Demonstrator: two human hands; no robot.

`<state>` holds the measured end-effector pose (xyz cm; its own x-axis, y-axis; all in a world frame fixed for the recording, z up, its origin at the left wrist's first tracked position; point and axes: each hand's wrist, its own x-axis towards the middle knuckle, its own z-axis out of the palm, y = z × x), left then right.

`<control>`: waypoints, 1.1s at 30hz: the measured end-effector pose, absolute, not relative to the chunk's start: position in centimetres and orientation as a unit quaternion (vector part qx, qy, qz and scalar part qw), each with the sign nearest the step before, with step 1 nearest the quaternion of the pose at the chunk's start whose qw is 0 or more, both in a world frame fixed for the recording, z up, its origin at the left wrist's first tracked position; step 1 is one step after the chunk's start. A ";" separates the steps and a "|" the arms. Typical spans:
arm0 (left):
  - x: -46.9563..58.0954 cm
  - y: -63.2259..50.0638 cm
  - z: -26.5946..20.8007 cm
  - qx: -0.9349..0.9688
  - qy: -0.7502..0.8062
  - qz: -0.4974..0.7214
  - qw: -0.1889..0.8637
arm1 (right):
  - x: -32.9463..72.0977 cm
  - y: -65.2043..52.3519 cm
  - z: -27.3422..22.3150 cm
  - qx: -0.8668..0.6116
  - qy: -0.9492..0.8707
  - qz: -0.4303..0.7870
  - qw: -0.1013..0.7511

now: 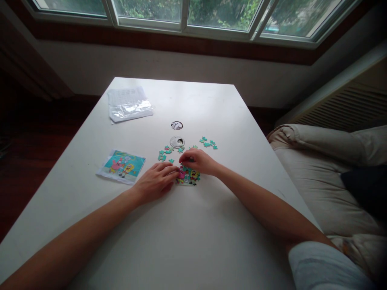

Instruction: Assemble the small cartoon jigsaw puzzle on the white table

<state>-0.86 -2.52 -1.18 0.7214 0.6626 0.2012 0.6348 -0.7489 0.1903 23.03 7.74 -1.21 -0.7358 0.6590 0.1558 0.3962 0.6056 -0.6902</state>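
A partly joined jigsaw puzzle (187, 176) with pink and yellow cartoon figures lies on the white table (193, 233). My left hand (159, 179) rests at its left edge, fingers stretched out and the tips touching the puzzle. Over the upper part of the puzzle is my right hand (196, 160), with thumb and fingers pinched on a small puzzle piece that they mostly hide. Loose green puzzle pieces (165, 152) lie just beyond my left hand. Another group of loose pieces (208, 143) is beyond my right hand.
Left of my hands lies a picture sheet (122, 166) with the same cartoon figures. A clear plastic packet with paper (130, 104) is at the far left. Two round fittings, a cable-hole cover (173, 142) and an opening (177, 125), interrupt the tabletop. A beige sofa (317, 173) stands on the right.
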 end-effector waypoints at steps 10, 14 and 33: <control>-0.8 -2.5 -1.0 0.926 0.350 0.132 0.058 | 22.9 7.4 -1.5 -0.288 -0.896 0.268 0.205; -0.7 -2.5 -1.1 0.927 0.349 0.129 0.053 | 22.9 7.2 -1.5 -0.288 -0.898 0.259 0.208; -0.5 -2.5 -1.1 0.927 0.352 0.121 0.051 | 23.1 7.2 -1.6 -0.289 -0.896 0.249 0.228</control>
<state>-0.47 -2.53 -1.07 0.7233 0.6642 0.1888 0.6395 -0.7475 0.1796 23.15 7.18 -1.58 -0.7291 0.6311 0.2648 0.4043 0.7094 -0.5774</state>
